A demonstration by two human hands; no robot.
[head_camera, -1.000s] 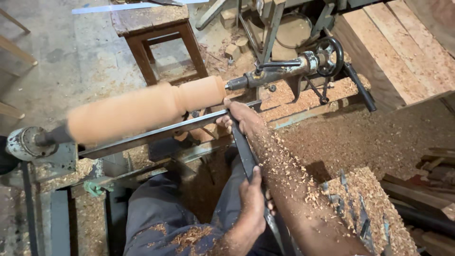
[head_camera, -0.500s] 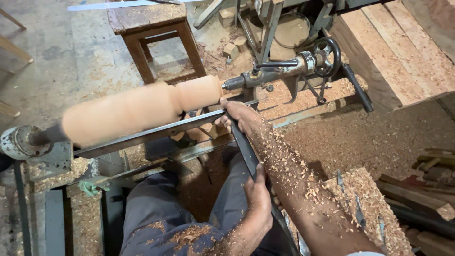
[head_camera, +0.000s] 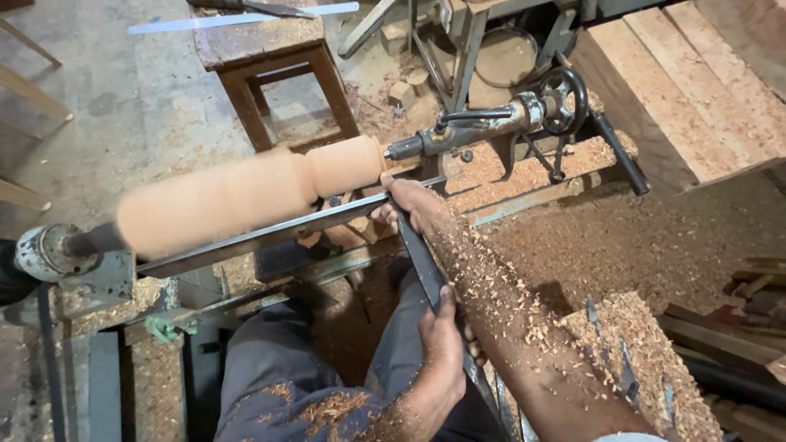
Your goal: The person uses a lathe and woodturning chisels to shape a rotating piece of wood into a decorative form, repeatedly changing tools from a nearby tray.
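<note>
Hands, left hand (head_camera: 442,348) and right hand (head_camera: 407,203), grip chisel (head_camera: 419,260) beside wooden spindle (head_camera: 246,192).

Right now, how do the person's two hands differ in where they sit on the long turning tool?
The right hand is far forward, pressing the turning tool down on the steel tool rest beside the spinning wooden workpiece; the left hand is back near the lap, wrapped around the tool's handle end. The right forearm is thick with wood shavings, while the left hand carries few. Both hands grip the same tool.
</note>
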